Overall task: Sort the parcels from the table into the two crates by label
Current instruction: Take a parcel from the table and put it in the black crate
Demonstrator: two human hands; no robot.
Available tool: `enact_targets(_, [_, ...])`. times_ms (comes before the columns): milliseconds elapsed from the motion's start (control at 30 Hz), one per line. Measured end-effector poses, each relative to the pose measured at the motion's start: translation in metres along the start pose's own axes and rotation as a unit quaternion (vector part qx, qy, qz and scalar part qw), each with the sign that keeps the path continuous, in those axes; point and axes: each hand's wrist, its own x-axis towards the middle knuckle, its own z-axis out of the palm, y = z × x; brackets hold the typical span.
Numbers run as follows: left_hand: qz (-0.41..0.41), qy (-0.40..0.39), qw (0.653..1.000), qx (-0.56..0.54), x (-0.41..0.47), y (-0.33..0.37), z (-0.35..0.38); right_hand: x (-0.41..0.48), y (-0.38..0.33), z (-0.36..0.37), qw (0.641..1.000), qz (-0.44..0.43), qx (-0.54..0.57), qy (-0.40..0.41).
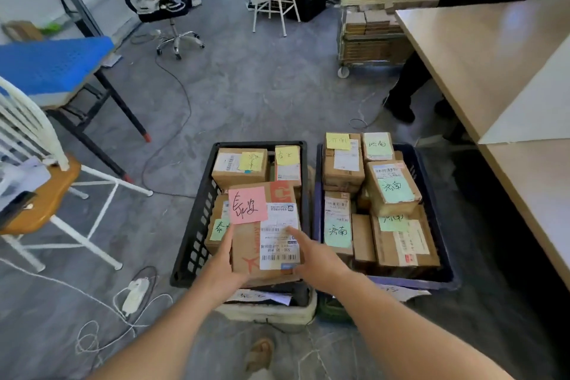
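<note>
A cardboard parcel (pixel 246 244) with a pink handwritten note and a white shipping label lies on top of other parcels in the black crate (pixel 188 237) on the floor. My left hand (pixel 223 265) lies against its left side, fingers straight along the edge. My right hand (pixel 314 259) rests on its right side, forefinger stretched over the white label. Beside it on the right, the dark blue crate (pixel 444 259) holds several parcels (pixel 391 191) with green and yellow notes. The wooden table (pixel 481 65) stands at the right.
A white chair with a wooden seat (pixel 46 207) stands left, beside a dark-legged table with a blue top (pixel 52 62). Cables and a power strip (pixel 134 295) lie on the floor near the black crate. A person's dark legs (pixel 407 86) stand by the table. A cart (pixel 370 37) sits behind.
</note>
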Motion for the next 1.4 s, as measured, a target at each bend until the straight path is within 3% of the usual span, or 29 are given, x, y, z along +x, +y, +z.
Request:
enact_targets(267, [-0.030, -0.065, 0.997, 0.028, 0.069, -0.046, -0.041, 0.073, -0.024, 0.041, 0.998, 0.060, 0.022, -0.016])
enact_targets(567, [-0.020, -0.142, 0.989, 0.032, 0.146, -0.058, -0.001, 0.120, 0.018, 0.045, 0.987, 0.157, 0.022, 0.020])
enact_targets(1000, [-0.020, -0.150, 0.983, 0.101, 0.197, -0.059, 0.032, 0.155, 0.026, 0.052, 0.955, 0.144, -0.248, 0.075])
enact_targets(1233, [0.013, -0.161, 0.975, 0.156, 0.199, -0.058, 0.022, 0.155, 0.016, 0.042, 0.948, 0.158, -0.272, 0.046])
enact_targets(1400, [0.034, -0.166, 0.955, 0.243, 0.182, -0.037, 0.007, 0.128, 0.002, 0.024, 0.952, 0.168, -0.248, 0.070])
